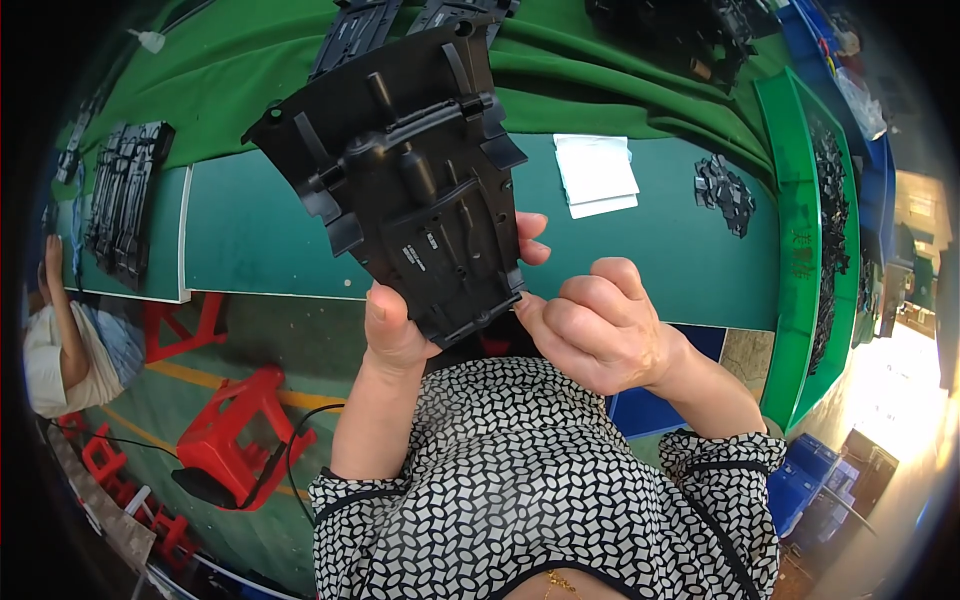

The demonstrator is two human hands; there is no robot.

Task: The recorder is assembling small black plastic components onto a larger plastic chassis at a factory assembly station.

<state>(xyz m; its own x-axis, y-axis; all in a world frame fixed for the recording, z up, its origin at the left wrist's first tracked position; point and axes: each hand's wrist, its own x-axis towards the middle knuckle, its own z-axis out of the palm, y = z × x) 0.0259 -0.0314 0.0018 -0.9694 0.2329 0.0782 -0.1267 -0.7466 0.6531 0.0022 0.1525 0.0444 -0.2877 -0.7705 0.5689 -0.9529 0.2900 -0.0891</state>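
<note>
A black moulded plastic panel (425, 200), wide at its far end and narrower towards me, is held up tilted over the table's near edge. My left hand (393, 330) grips its narrow end, thumb on the left edge and fingertips showing past the right edge. At the panel's lower right corner, my right hand (605, 325) is closed, with thumb and forefinger pinched against the edge. Whatever lies between those fingertips, if anything, is too small or hidden to make out. Ribs, posts and small pale markings show on the panel's face.
Right of the panel, white sheets (597, 175) and a pile of small black parts (725, 195) lie on the green table (260, 230). A green bin (795, 250) of black pieces borders it. More black panels (130, 200) lie left, near another person's arm (65, 310). Red stool (235, 435) below.
</note>
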